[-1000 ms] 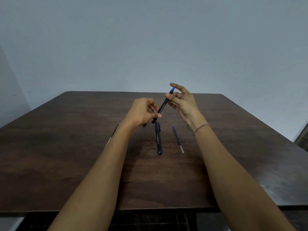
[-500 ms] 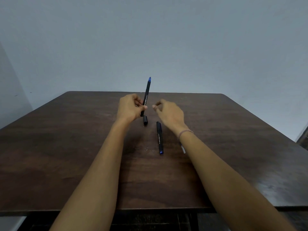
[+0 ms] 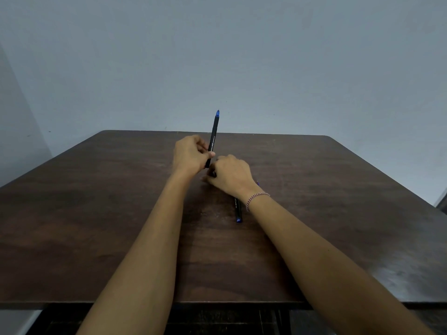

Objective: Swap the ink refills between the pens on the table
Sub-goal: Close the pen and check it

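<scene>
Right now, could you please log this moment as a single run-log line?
left hand: holds black pen upright | right hand: over small black piece, grip unclear | second pen: lying on table

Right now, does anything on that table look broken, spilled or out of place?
Nothing spilled or broken. The left hand holds one pen upright; a second pen lies flat, partly under the right wrist. What looks like a thin blue refill peeks out beside that wrist, loose outside any pen.

plain room: dark wooden table against bare grey wall.
</scene>
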`<state>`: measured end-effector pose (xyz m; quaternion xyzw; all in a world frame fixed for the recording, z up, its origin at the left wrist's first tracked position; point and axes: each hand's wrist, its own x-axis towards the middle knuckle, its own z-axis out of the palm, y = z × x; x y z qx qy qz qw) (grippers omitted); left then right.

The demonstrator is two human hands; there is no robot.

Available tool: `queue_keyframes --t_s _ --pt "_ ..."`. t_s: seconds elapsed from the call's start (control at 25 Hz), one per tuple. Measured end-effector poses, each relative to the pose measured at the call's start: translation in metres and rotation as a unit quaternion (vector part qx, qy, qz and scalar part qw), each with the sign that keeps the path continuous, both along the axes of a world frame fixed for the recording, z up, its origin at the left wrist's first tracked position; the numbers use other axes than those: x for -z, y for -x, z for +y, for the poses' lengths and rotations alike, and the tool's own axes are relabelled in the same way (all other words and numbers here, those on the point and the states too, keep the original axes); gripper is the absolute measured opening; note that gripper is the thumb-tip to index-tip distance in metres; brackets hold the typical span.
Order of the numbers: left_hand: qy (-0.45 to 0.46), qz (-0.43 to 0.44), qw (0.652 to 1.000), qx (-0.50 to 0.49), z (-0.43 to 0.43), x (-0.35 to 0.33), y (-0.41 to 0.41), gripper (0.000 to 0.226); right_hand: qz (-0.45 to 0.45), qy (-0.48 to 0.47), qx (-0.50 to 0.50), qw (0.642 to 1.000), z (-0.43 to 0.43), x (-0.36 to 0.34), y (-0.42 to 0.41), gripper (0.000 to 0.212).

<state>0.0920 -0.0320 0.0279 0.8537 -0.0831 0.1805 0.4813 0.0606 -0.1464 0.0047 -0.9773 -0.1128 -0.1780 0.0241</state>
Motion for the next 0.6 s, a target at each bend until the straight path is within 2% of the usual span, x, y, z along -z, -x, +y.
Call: queue_keyframes --t_s 0.16,0.2,0.28,0.4,0.52,0.6 --pt "-0.003 -0.001 1.0 0.001 -0.001 0.0 0.001 0.019 -0.013 -0.059 0.021 0.998 -0.001 -0.002 0.0 0.031" --pt "-0.007 -0.002 1.0 0.0 -0.001 0.0 0.002 0.019 -0.005 -0.094 0.034 0.995 -0.003 -0.004 0.0 0.026" --pt "-0.016 -0.005 1.0 0.0 -0.001 -0.001 0.002 0.02 0.011 -0.229 0.057 0.972 -0.012 -0.008 0.0 0.017" --pt "-0.043 -0.002 0.999 0.003 -0.003 -0.001 0.005 0.02 -0.018 -0.441 0.072 0.894 -0.032 -0.012 -0.003 0.01" --pt "-0.089 0.01 0.996 0.014 -0.005 -0.001 0.008 0.023 -0.026 -0.634 0.042 0.772 -0.05 -0.015 -0.006 0.036" --pt "-0.117 0.017 0.993 0.03 -0.007 -0.002 0.009 0.025 -0.025 -0.707 0.013 0.707 -0.06 -0.017 -0.008 0.054"
